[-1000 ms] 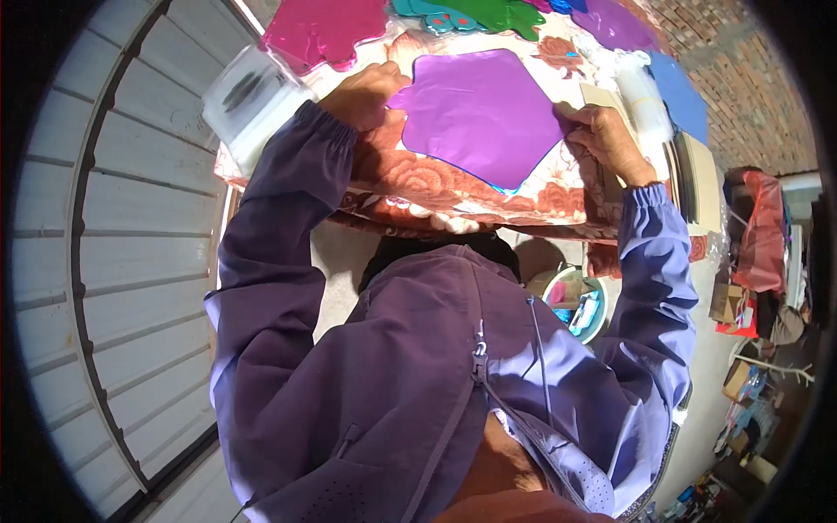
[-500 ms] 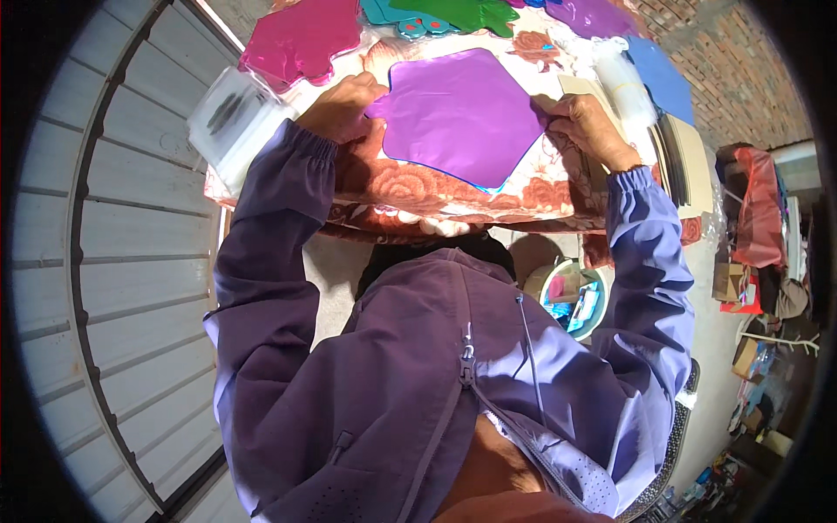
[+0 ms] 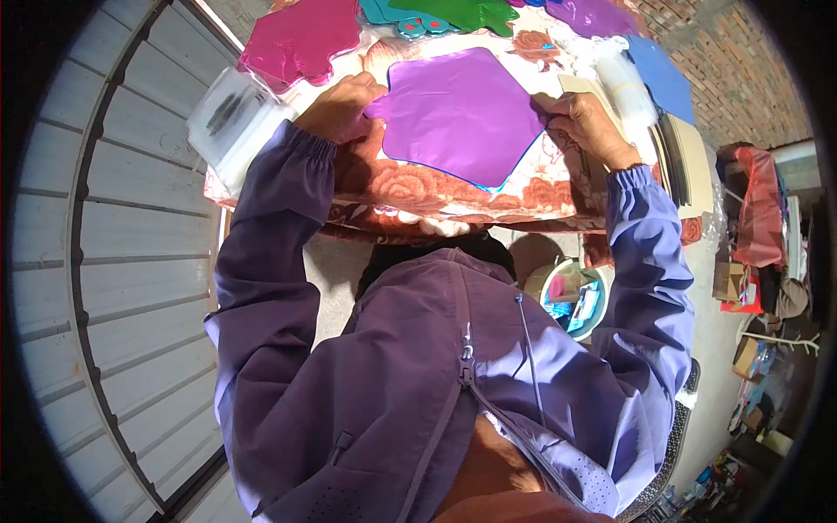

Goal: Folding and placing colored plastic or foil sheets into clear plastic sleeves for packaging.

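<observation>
A flat purple foil balloon (image 3: 462, 118), many-sided with a small tab at its left, lies over the flowered tablecloth in front of me. A thin blue edge shows beneath its lower right side. My left hand (image 3: 349, 105) pinches it at the left, by the tab. At the opposite corner my right hand (image 3: 593, 126) grips the edge between thumb and fingers. The exact hold of the left fingertips is partly hidden.
Flat magenta foil (image 3: 301, 39) and green foil (image 3: 462, 13) lie at the back of the table. Clear plastic bags (image 3: 235, 118) sit at the left edge, tan cardboard sheets (image 3: 684, 161) at the right. Below the table stands a bin (image 3: 595, 314).
</observation>
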